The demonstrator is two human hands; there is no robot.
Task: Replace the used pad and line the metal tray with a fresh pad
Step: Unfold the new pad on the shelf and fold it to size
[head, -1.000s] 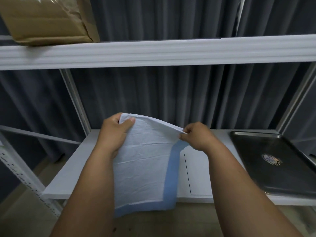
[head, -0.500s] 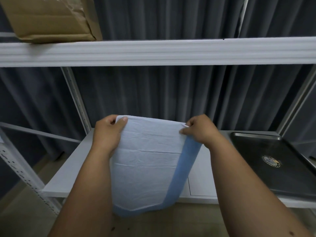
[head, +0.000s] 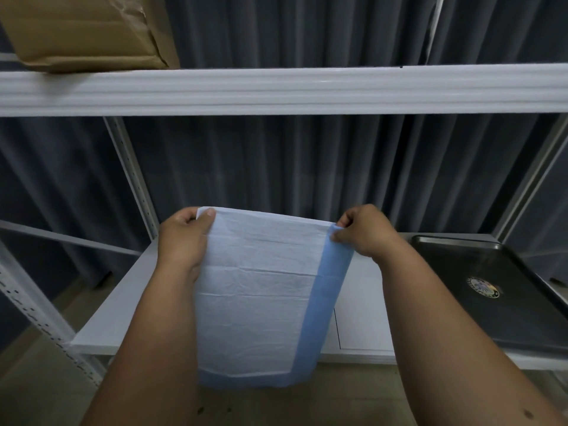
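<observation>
Head view: the left hand (head: 183,238) and right hand (head: 364,230) are each pinching a top corner of the fresh pad (head: 261,290) with curled fingers, and it is hanging in front of the white shelf (head: 123,305), blue edging down its right side and bottom. The metal tray (head: 504,290) is lying bare at the shelf's right end, apart from the pad. Open shelf surface is showing between them

white pad (head: 258,290) blue-edged, dark tray (head: 491,318)

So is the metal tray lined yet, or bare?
Bare. The metal tray shows dark metal and a round sticker; the pad hangs between both hands.
</observation>
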